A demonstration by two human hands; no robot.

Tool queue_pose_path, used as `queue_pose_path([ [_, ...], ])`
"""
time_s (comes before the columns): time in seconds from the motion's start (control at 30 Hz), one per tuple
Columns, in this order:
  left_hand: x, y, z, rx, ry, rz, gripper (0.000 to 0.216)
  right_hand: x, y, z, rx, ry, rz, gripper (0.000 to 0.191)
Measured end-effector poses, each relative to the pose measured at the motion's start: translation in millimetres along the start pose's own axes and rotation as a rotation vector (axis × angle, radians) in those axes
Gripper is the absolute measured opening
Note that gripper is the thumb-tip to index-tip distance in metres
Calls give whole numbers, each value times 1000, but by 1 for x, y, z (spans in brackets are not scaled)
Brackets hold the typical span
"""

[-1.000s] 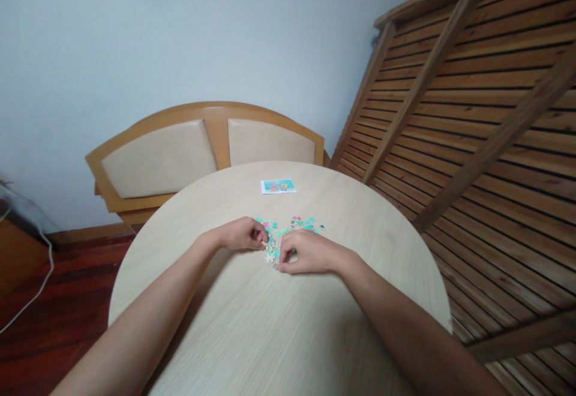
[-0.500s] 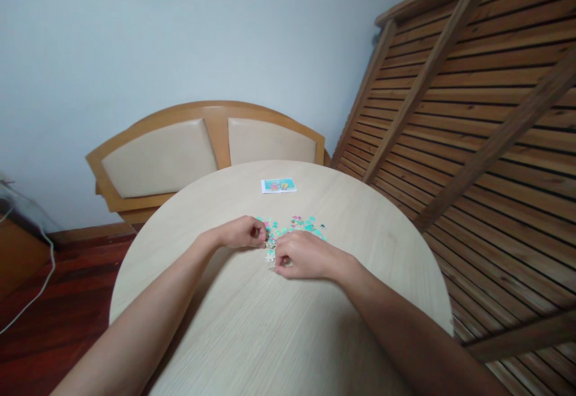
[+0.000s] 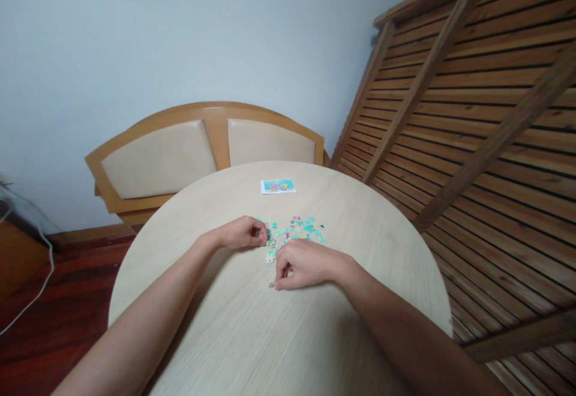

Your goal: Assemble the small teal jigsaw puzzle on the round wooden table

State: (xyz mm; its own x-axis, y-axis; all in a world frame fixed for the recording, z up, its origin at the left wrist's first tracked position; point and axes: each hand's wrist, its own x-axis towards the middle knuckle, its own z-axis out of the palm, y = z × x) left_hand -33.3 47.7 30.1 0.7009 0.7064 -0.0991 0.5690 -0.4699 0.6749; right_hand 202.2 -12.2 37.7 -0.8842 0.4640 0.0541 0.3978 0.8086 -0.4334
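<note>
A scatter of small teal, pink and yellow puzzle pieces (image 3: 297, 230) lies near the middle of a round pale wooden table (image 3: 252, 336). My left hand (image 3: 243, 233) rests curled at the left edge of the pieces, its fingertips pinched on a puzzle piece. My right hand (image 3: 302, 264) sits just in front of the pieces with fingers curled down, pinching something small against the table that I cannot make out. A pale loose piece (image 3: 269, 258) lies between the two hands.
A small picture card (image 3: 278, 186) lies farther back on the table. Behind the table stands a padded wooden bench back (image 3: 202, 144). A slatted wooden frame (image 3: 472, 96) leans at the right. A cable (image 3: 31, 288) trails over the dark floor at left.
My right hand has drawn back toward me and slightly left, away from the pile, uncovering more pieces. My left hand has stayed where it was.
</note>
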Motion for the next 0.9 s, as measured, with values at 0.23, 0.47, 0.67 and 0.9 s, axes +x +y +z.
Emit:
queue_pose_path([
  [0.23, -1, -8, 3, 18, 19, 2, 25, -4, 13, -6, -89, 177, 146, 12],
  [0.47, -3, -15, 2, -37, 17, 28, 26, -11, 24, -12, -123, 186, 231, 10],
  [0.67, -3, -16, 2, -93, 49, 21, 28, -15, 29, -12, -41, 88, 219, 12],
  [0.9, -1, -19, 1, -99, 125, 32, 26, -10, 28, -7, -104, 160, 205, 14],
])
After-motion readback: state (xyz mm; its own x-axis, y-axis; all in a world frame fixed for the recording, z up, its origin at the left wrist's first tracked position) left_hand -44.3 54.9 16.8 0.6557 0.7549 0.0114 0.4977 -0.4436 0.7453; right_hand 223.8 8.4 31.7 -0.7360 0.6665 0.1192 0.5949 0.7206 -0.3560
